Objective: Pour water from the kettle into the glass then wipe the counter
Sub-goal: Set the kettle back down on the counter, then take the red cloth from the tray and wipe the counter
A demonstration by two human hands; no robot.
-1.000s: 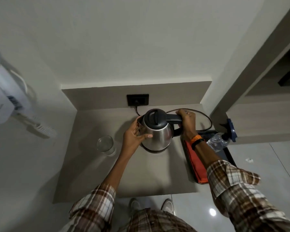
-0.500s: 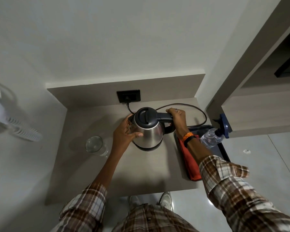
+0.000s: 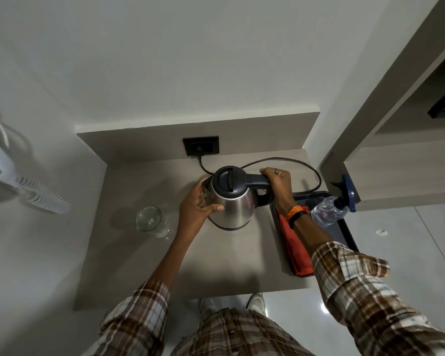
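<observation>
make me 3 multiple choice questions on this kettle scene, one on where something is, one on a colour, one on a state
1. Where does the glass stand relative to the kettle?
A. to its left on the counter
B. on the tray
C. behind it by the socket

2. What colour is the folded cloth in the tray?
A. blue
B. orange-red
C. white

3. What is the right hand doing?
A. resting flat on the counter
B. holding the spray bottle
C. closed around the kettle's handle

Answers:
1 A, the glass sits left of the kettle, beyond the left hand.
2 B, the cloth shows orange-red.
3 C, its fingers wrap the black handle.
</observation>
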